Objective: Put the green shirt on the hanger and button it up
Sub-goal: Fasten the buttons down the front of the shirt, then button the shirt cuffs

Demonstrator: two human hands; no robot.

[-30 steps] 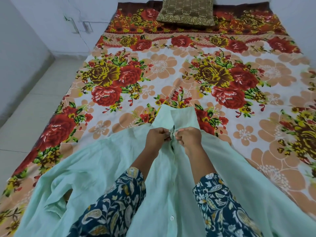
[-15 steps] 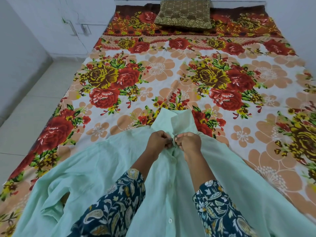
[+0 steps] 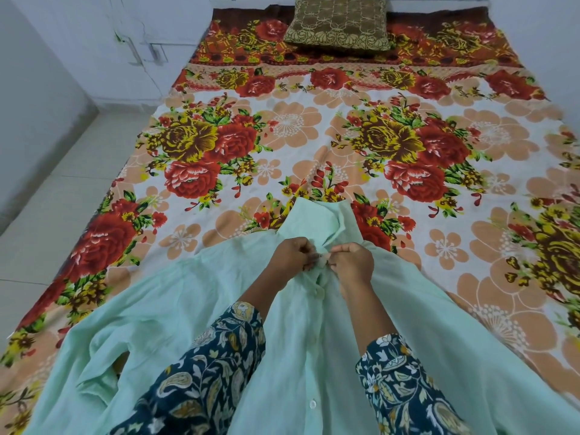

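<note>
The fingers [image 3: 310,260] of the left hand [image 3: 293,254] and the right hand [image 3: 353,262] were curled, pinching the front edges of the green shirt [image 3: 188,309] at the top button [image 3: 323,262], just under the collar [image 3: 317,218]. The shirt lay long on the bed [image 3: 282,127], collar far, bottom near. The next button [image 3: 320,291] sat just below both hands, toward the person. No hanger showed.

green shirt [image 3: 175,309] hem and sleeves cut off at bottom edge, top button [image 3: 322,262] mostly covered by fingertips [image 3: 310,260], bed [image 3: 470,89] right side out of frame
</note>
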